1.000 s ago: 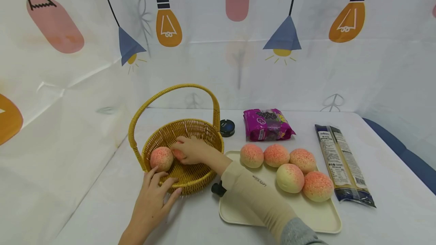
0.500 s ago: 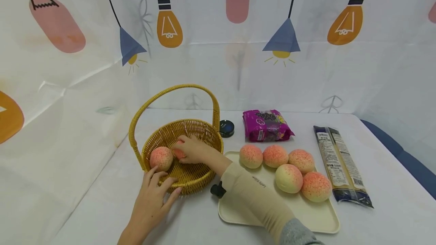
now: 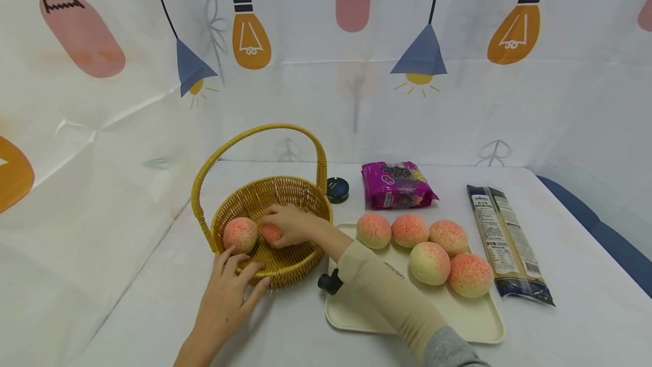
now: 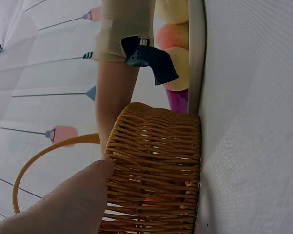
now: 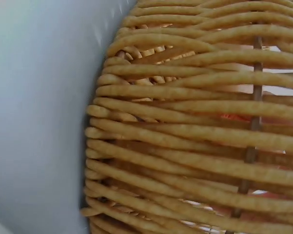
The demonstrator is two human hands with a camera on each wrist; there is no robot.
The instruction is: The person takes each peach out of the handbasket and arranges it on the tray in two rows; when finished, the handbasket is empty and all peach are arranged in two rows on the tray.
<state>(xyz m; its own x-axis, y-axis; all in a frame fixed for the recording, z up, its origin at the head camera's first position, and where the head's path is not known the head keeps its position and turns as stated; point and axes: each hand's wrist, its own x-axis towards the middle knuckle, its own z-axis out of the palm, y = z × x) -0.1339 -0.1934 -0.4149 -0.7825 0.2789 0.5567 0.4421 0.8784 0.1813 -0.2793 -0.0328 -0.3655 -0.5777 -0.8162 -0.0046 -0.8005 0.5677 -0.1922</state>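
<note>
One round, golden-yellow wicker basket (image 3: 292, 276) with a tall arched handle (image 3: 287, 126) stands before me, both hands at it. My left hand (image 3: 226, 299) rests at its near rim with fingers spread; whether they hook over the edge I cannot tell. I judge light contact enough, since hard pressure there could tip the weave toward me. My right hand (image 3: 290, 225) is inside, fingers and thumb curled round a pink-speckled, ball-shaped peach (image 3: 271, 234). A second round peach (image 3: 240, 235) sits just beside it on the left; my fingers hide whether the two touch. To do this well, I should settle the held one on the woven floor, then loosen gently so it neither rolls nor knocks its neighbour.

Outside, the largest thing is a cream rectangular tray (image 3: 463, 319) on the right, my beige sleeve (image 3: 394, 299) crossing over it. Next come a long plastic pack (image 3: 501, 237) with dark-blue ends, a shiny purple packet (image 3: 397, 186) and five pink-and-cream peaches (image 3: 429, 264) grouped on the tray. Smallest are a black round tin (image 3: 337, 190) beside the basket's far right and the black device (image 3: 330, 282) at my right wrist, which could snag the weave. The arched handle and the rim under my forearm limit a sideways exit.
</note>
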